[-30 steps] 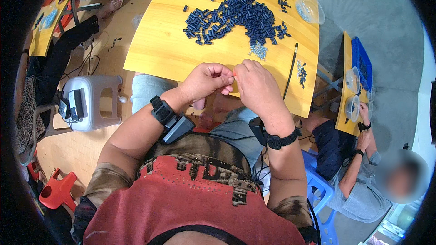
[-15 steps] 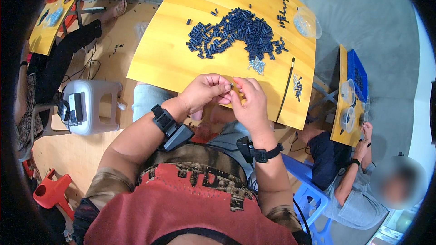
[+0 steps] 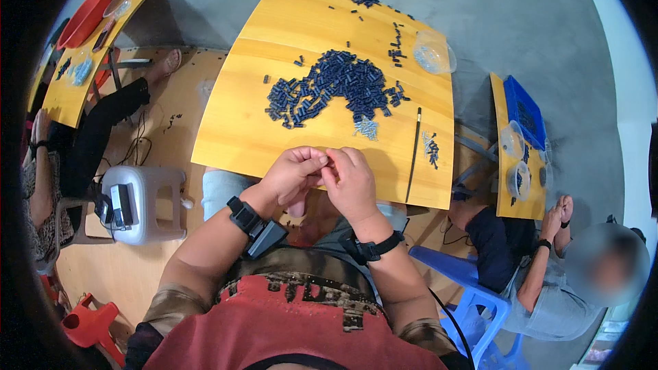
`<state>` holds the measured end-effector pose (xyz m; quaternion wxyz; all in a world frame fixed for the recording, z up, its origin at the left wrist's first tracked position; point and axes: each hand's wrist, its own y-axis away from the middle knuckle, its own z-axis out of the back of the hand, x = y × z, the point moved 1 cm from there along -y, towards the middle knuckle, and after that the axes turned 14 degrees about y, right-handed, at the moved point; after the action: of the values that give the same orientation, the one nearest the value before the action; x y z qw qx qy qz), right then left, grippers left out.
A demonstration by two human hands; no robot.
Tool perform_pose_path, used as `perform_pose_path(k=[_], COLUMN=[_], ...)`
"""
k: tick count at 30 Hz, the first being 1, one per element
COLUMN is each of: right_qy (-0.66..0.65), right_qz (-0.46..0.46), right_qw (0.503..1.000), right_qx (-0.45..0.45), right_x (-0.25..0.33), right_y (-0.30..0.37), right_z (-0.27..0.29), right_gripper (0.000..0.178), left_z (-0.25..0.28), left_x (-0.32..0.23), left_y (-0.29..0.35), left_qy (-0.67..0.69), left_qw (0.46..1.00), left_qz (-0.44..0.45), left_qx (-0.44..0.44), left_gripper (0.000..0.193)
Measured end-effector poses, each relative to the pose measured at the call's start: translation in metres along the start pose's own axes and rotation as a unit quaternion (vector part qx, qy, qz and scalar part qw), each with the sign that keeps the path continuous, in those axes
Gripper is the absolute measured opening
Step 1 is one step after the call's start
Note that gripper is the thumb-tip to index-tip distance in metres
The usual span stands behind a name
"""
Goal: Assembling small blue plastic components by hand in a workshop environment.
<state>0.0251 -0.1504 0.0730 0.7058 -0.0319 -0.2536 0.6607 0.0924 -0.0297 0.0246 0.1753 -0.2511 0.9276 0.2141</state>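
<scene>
Over the near edge of the yellow table [image 3: 233, 106], my left hand [image 3: 293, 173] and my right hand [image 3: 351, 181] meet at the fingertips. Both are closed in a pinch, and whatever lies between them is hidden by the fingers. Just beyond is a large heap of small black tubular pieces [image 3: 343, 82]. At its near side sits a little pile of silvery, screw-like bits [image 3: 366, 129]. To the right lies a thin black stick [image 3: 415, 154], with a small group of black pieces with silvery ends [image 3: 432, 151] beside it.
A clear round tub [image 3: 433, 55] stands at the table's far right. Left of me is a grey stool [image 3: 140, 199] with a black box on it. At right, a co-worker [image 3: 548, 281] sits by another yellow table holding a blue tray [image 3: 524, 113] and clear tubs.
My hands have drawn closer, and the right fingers have curled in. The small dark piece that showed between the fingertips is now hidden. The whole view has shifted, so the table appears lower.
</scene>
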Motion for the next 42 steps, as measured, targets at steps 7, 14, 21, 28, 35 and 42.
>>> perform_pose_path(k=[7,14,21,28,35,42], right_qy=[0.004,-0.025,-0.315,-0.767,-0.751,-0.747], right_qz=[0.054,0.025,0.058,0.272,0.194,0.167], right_qw=[0.998,0.999,0.941,0.581,0.630,0.642], right_qx=[0.026,0.034,-0.112,0.022,0.045,0.053], right_x=[-0.004,-0.005,0.046,0.070,0.070,0.070], right_y=[-0.003,0.000,-0.018,0.009,0.006,-0.002], right_z=[0.004,0.017,0.184,0.250,0.251,0.244], right_gripper=[0.020,0.017,0.019,0.028,0.013,0.011], left_z=[0.002,0.001,-0.004,-0.014,-0.010,0.000], left_x=[0.001,0.002,-0.006,-0.011,-0.020,-0.015], left_y=[0.001,0.000,0.006,-0.002,-0.020,-0.027], left_qy=[-0.025,-0.039,-0.031,-0.069,-0.085,-0.011], left_qw=[0.999,0.998,0.998,0.997,0.996,1.000], left_qz=[0.006,0.016,0.025,0.024,-0.017,0.006], left_qx=[-0.036,-0.036,-0.038,-0.021,0.008,0.029], left_gripper=[0.012,0.011,0.013,0.013,0.014,0.015])
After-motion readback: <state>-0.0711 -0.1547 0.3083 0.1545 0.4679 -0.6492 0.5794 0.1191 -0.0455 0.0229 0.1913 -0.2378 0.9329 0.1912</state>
